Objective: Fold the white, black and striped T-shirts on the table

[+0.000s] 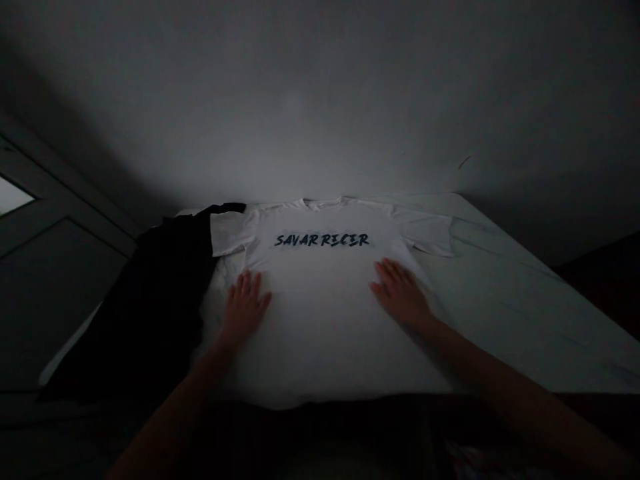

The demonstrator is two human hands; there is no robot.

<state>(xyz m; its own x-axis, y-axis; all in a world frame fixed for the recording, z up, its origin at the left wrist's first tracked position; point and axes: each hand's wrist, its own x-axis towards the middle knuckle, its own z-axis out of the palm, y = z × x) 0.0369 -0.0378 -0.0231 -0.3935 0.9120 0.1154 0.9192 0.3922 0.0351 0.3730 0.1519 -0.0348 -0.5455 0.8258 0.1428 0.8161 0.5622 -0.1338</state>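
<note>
Our forearms (505,370) are reaching over the near edge of a white shirt (315,320). Our left hand (245,303) and right hand (401,292) are resting palm-down at its two sides, fingers spread, seemingly holding it flat. It is lying face-up on the table (510,310), under and between them; black garments (155,307) are lying left of it.

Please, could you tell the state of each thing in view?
White short-sleeved T-shirt with dark lettering: spread flat, sleeves out.
Black cloth: lying beside it, folds too dark to tell.
White marble-patterned table: partly covered.
Left hand: open, palm down.
Right hand: open, palm down.
</note>
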